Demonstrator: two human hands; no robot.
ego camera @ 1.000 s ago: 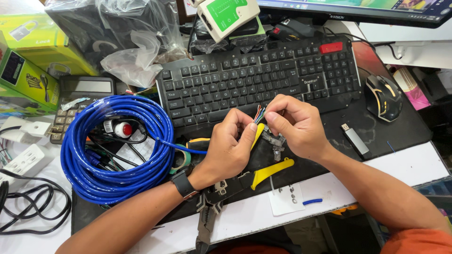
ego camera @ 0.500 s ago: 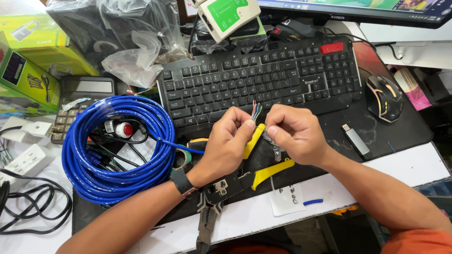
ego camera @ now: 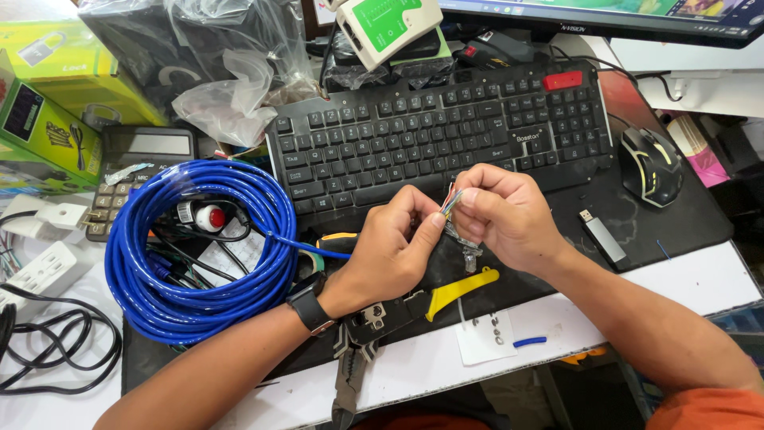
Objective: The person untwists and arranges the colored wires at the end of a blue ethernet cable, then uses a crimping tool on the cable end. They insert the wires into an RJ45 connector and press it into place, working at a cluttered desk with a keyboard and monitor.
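My left hand (ego camera: 390, 251) and my right hand (ego camera: 501, 215) meet above the desk mat, just in front of the black keyboard (ego camera: 438, 131). Between their fingertips they pinch the stripped end of the blue network cable, where thin coloured wires (ego camera: 451, 199) fan out. The cable runs left from my left hand to a big blue coil (ego camera: 191, 255). A small metal tool (ego camera: 469, 255) hangs below my right hand. A yellow-handled crimping tool (ego camera: 422, 306) lies on the mat under both hands.
A black mouse (ego camera: 651, 166) and a USB stick (ego camera: 603, 237) lie on the right. A green-and-white cable tester (ego camera: 390, 24) and plastic bags (ego camera: 215, 72) sit behind the keyboard. A calculator (ego camera: 135, 171), green boxes, white power strips (ego camera: 36, 271) and black cords crowd the left.
Both hands have stayed together at the cable end, working the coloured wires between the fingertips. The yellow crimper handle below them shifted slightly.
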